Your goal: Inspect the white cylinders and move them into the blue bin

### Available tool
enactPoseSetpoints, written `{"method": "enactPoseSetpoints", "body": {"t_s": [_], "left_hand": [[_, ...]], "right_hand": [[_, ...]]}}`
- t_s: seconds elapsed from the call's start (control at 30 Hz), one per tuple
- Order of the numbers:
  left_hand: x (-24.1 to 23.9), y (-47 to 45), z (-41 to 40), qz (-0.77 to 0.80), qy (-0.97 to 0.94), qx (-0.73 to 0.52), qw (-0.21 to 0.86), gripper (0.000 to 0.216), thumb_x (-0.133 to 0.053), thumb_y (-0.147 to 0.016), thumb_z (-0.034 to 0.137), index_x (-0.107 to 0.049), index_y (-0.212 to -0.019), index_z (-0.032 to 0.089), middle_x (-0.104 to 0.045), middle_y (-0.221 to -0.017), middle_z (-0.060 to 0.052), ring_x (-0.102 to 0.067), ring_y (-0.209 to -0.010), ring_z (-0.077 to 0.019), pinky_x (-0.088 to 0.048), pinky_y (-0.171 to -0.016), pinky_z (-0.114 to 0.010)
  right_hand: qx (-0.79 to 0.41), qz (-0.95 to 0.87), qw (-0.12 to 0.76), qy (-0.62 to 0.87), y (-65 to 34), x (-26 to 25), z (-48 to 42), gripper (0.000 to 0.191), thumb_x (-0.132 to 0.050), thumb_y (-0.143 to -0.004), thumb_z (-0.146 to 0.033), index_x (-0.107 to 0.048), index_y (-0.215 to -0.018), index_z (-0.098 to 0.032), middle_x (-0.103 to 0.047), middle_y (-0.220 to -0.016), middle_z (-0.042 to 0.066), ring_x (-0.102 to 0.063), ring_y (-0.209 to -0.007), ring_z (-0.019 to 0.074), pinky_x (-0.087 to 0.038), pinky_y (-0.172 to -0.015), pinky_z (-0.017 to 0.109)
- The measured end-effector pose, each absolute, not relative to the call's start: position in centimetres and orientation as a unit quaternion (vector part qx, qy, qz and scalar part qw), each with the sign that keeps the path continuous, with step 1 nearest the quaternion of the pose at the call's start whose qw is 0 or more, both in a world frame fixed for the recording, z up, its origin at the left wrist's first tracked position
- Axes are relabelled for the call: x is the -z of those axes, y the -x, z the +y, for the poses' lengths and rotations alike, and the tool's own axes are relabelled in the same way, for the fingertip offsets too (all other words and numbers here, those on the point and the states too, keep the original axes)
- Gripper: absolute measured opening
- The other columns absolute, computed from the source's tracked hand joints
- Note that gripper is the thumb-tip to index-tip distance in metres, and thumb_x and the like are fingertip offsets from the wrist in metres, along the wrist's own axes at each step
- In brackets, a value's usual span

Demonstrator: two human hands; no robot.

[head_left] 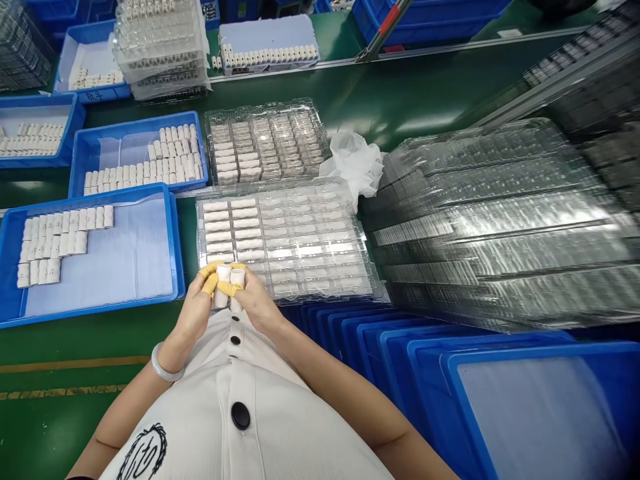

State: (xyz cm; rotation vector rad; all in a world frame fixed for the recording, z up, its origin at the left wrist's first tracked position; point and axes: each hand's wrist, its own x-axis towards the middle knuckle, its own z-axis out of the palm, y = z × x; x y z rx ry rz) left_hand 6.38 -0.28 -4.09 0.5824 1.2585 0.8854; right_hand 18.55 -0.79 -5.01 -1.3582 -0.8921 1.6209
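My left hand is closed on a white ceramic tube, yellow covers on its fingertips. Right beside it, my right hand grips a second white tube, its fingertips covered in yellow too. Both tubes stand close together, roughly upright, in front of my shirt. Just beyond my hands lies a clear plastic blister tray. White tubes lie in its two left columns; whether the other columns hold anything is hard to tell through the glare. To the left, a blue tray carries rows of white tubes on a pale liner.
More blue bins with white parts stand at the left. A second blister tray lies behind the first, near a crumpled plastic bag. Stacked clear trays rise at the right, above nested blue bins.
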Motion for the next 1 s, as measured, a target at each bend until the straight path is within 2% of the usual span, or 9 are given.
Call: {"method": "enactPoseSetpoints", "body": {"t_s": [0.1,0.27,0.37,0.47,0.67,0.8,0.9,1.0], "left_hand": [[5.6,-5.6,-0.3,0.598,-0.318,-0.346,0.649,0.031,-0.06,-0.081,0.026,-0.064,-0.111,0.021,-0.06,-0.125,-0.007,-0.055,-0.112,-0.0208,-0.042,-0.095,-0.032],[6.4,-3.3,0.5,0.644,-0.323,-0.328,0.611,0.03,-0.06,-0.079,0.031,-0.067,-0.105,0.018,-0.064,-0.112,-0.009,-0.058,-0.1,-0.0209,-0.042,-0.094,-0.036],[6.2,-1.9,1.0,0.649,-0.29,-0.346,0.612,0.03,-0.062,-0.077,0.032,-0.067,-0.102,0.016,-0.066,-0.102,-0.009,-0.059,-0.092,-0.0189,-0.044,-0.091,-0.036],[6.1,-0.7,1.2,0.652,-0.269,-0.366,0.607,0.031,-0.066,-0.075,0.032,-0.068,-0.101,0.015,-0.067,-0.098,-0.008,-0.06,-0.087,-0.0168,-0.044,-0.088,-0.034],[7.1,3.1,1.9,0.671,-0.264,-0.403,0.564,0.032,-0.07,-0.073,0.032,-0.069,-0.099,0.012,-0.067,-0.093,-0.008,-0.061,-0.081,-0.0147,-0.046,-0.082,-0.031],[8.6,7.8,3.3,0.722,-0.264,-0.404,0.495,0.026,-0.062,-0.083,0.029,-0.067,-0.1,0.009,-0.067,-0.09,-0.007,-0.062,-0.083,-0.0153,-0.048,-0.083,-0.033],[9.1,12.5,4.9,0.772,-0.264,-0.383,0.433,0.027,-0.05,-0.093,0.031,-0.062,-0.108,0.012,-0.064,-0.104,-0.007,-0.062,-0.095,-0.0185,-0.051,-0.084,-0.038],[8.7,17.5,6.9,0.827,-0.249,-0.358,0.355,0.034,-0.053,-0.092,0.034,-0.057,-0.119,0.015,-0.059,-0.12,-0.009,-0.06,-0.103,-0.022,-0.052,-0.086,-0.043]], "right_hand": [[-0.526,-0.509,0.312,0.605,-20.4,7.8,0.0,0.029,-0.053,-0.084,-0.027,-0.054,-0.111,-0.015,-0.069,-0.094,0.006,-0.065,-0.084,0.0168,-0.053,-0.071,0.029],[-0.396,-0.602,0.23,0.655,-24.4,10.6,2.1,0.029,-0.056,-0.078,-0.012,-0.059,-0.107,-0.011,-0.066,-0.106,0.014,-0.056,-0.101,0.0263,-0.046,-0.089,0.043],[-0.336,-0.673,0.181,0.633,-25.1,11.2,2.6,0.029,-0.055,-0.073,0.0,-0.064,-0.097,-0.013,-0.065,-0.099,0.013,-0.052,-0.103,0.0284,-0.041,-0.093,0.045],[-0.293,-0.725,0.148,0.606,-24.6,12.0,2.4,0.031,-0.051,-0.071,0.007,-0.064,-0.09,-0.014,-0.064,-0.088,0.012,-0.052,-0.095,0.0273,-0.041,-0.089,0.042],[-0.222,-0.779,0.158,0.565,-24.3,14.1,1.1,0.027,-0.041,-0.081,0.0,-0.061,-0.09,-0.016,-0.06,-0.093,0.014,-0.051,-0.092,0.0269,-0.042,-0.083,0.04],[-0.195,-0.801,0.155,0.544,-24.7,15.2,0.2,0.024,-0.04,-0.085,-0.01,-0.061,-0.096,-0.013,-0.059,-0.101,0.019,-0.052,-0.094,0.0305,-0.045,-0.081,0.047],[-0.17,-0.814,0.15,0.534,-25.0,16.0,-0.9,0.029,-0.04,-0.088,-0.015,-0.059,-0.109,-0.012,-0.058,-0.109,0.021,-0.052,-0.101,0.0321,-0.046,-0.085,0.049],[-0.123,-0.824,0.137,0.536,-25.1,16.7,-2.3,0.032,-0.036,-0.091,-0.017,-0.057,-0.114,-0.012,-0.058,-0.114,0.021,-0.052,-0.108,0.0332,-0.045,-0.088,0.049]]}}
